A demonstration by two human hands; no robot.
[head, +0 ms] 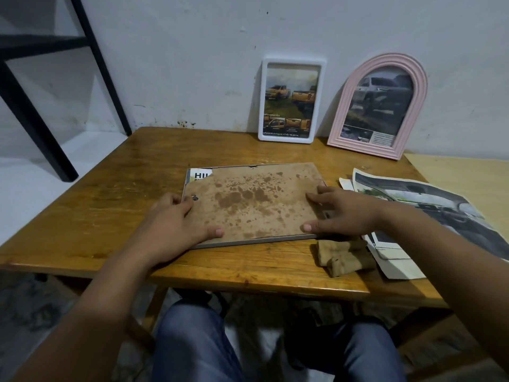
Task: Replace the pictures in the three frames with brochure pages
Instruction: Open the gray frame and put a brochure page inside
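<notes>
Three picture frames show: a white one (291, 100), a pink arched one (378, 106), and one lying face down (253, 204). Two hands rest on it, the left hand (176, 227) and the right hand (344, 210). One folded cloth (344, 256) lies on the tabletop (110, 216).

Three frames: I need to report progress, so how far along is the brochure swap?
Done: white rectangular frame and pink arched frame stand against the wall showing truck pages. In hand: left hand and right hand press the stained brown backing board onto the face-down grey frame. Left: securing it, standing it up.
</notes>
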